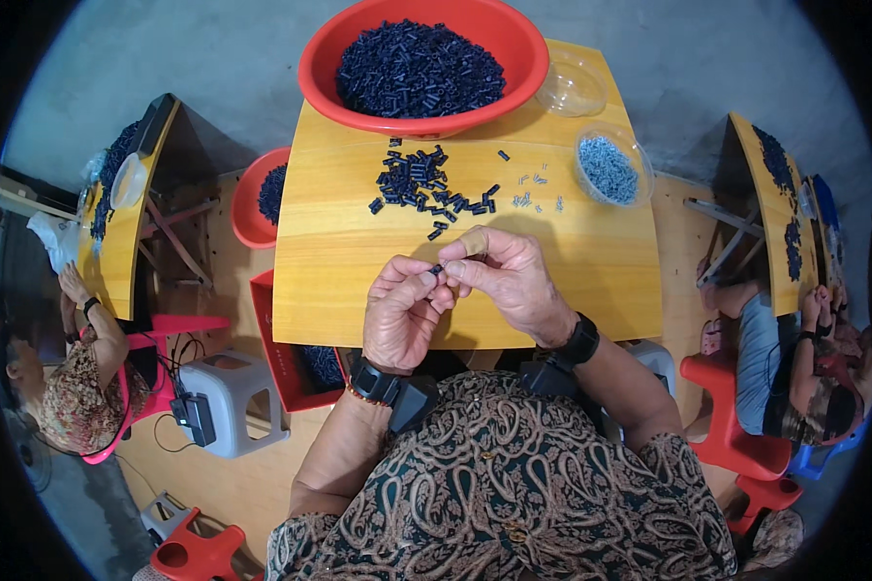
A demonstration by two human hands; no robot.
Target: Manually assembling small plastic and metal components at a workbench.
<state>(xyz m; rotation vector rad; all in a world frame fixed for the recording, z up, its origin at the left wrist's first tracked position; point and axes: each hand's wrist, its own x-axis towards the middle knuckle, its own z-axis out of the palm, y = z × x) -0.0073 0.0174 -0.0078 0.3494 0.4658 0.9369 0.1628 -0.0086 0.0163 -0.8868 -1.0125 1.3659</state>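
Over the near edge of the yellow table [339,281], my left hand [404,305] pinches a small dark plastic piece [436,270] between thumb and fingertips. My right hand [509,281] meets it there, its thumb and forefinger closed at the same piece; whether a screw sits between them is too small to make out. Beyond my hands lies a loose pile of dark plastic pieces [412,179], some strewn toward me. Several small silvery screws [525,200] are scattered right of the pile. A clear tub [612,167] full of such screws stands at the right edge.
A big red basin [320,92] heaped with dark pieces stands at the far edge, beside a clear lid or bowl [572,87]. Lower left are another red basin [247,208], a red crate [286,363] and a grey stool [228,407]. People work at tables on both sides.
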